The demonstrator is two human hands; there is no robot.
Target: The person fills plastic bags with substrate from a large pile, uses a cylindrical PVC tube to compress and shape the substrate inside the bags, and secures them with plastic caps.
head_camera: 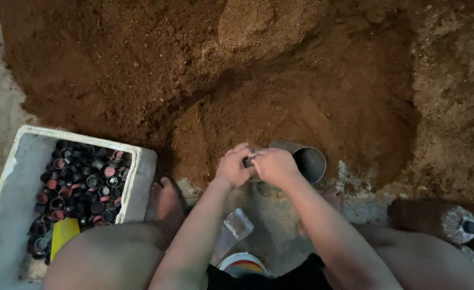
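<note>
Seemingly mid-capping: both hands, left hand (232, 166) and right hand (273, 165), pinch closed around a small dark cap (247, 160) beside the metal cup (307, 162); seating it needs steady pressure.

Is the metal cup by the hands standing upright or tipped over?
Tipped: the metal cup lies on its side on the brown pile, dark mouth facing the camera.

A small dark ring (247, 160) sits pinched upright above the brown sawdust.
</note>
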